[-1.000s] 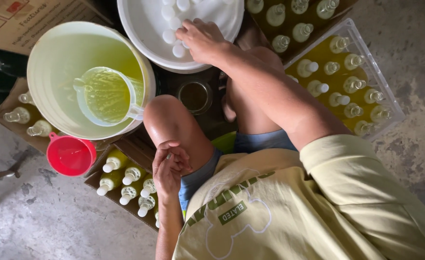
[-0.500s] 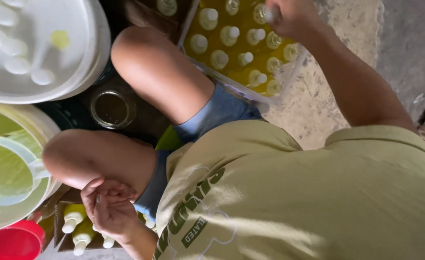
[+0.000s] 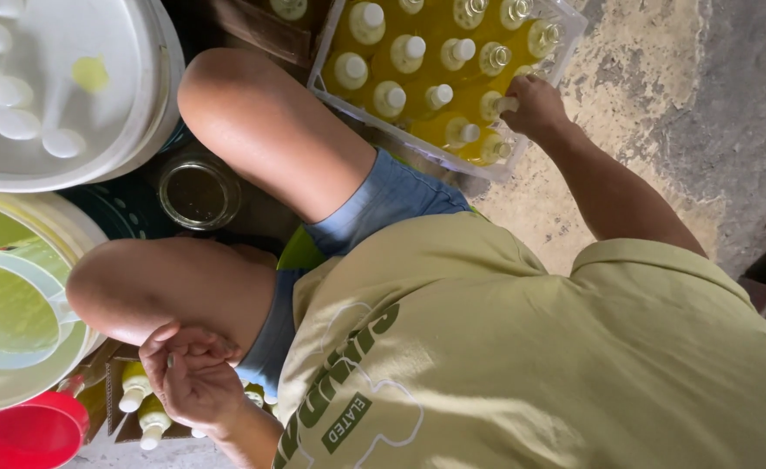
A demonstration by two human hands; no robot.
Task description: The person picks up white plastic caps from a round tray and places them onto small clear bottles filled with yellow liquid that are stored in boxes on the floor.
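At upper right, the right hand (image 3: pixel 535 104) has dropped onto a bottle cap (image 3: pixel 506 104) in the clear crate (image 3: pixel 452 156) — fingers pinching it. Left hand (image 3: pixel 193 375) stays loosely curled, empty, beside a brown carton (image 3: pixel 114 404) of yellow bottles.

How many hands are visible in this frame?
2. The right hand rests on a bottle top in the clear crate; the left hand is curled beside the left knee.

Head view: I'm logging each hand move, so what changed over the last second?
The right hand left the white round tray of caps and swung right to the clear plastic crate of yellow bottles, now on a bottle top. The left hand stayed curled by the knee.
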